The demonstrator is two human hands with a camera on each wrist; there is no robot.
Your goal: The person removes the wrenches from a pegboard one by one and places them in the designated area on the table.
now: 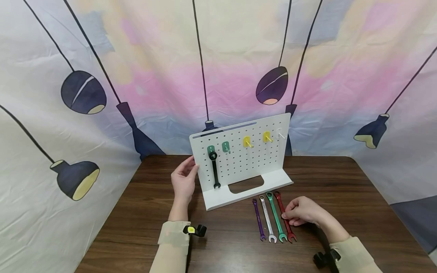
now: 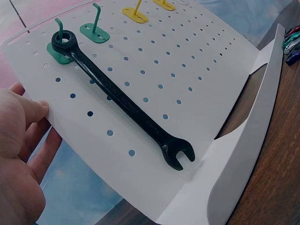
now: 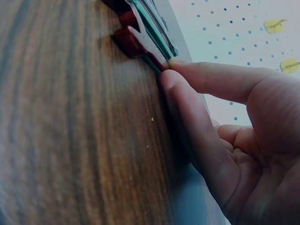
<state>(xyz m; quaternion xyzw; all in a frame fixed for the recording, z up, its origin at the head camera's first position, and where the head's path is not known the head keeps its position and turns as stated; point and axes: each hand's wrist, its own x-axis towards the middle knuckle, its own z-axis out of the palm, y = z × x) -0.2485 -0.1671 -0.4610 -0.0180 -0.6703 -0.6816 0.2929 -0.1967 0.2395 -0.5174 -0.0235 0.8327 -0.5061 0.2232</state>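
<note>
My left hand pinches the left edge of a white pegboard standing on the table. A black combination wrench hangs by its ring end from the leftmost green hook, its open end down near the board's base. In front of the board, my right hand pinches the red wrench between thumb and forefinger, around the middle of its shank. Left of it lie a green wrench, a silver wrench and a purple wrench, side by side with ring ends toward the board.
Along the board's upper part sit a second green hook, two yellow hooks and a clear hook, all bare. The base has a cut-out slot. A dark wooden table carries everything, with a printed cloth hanging behind.
</note>
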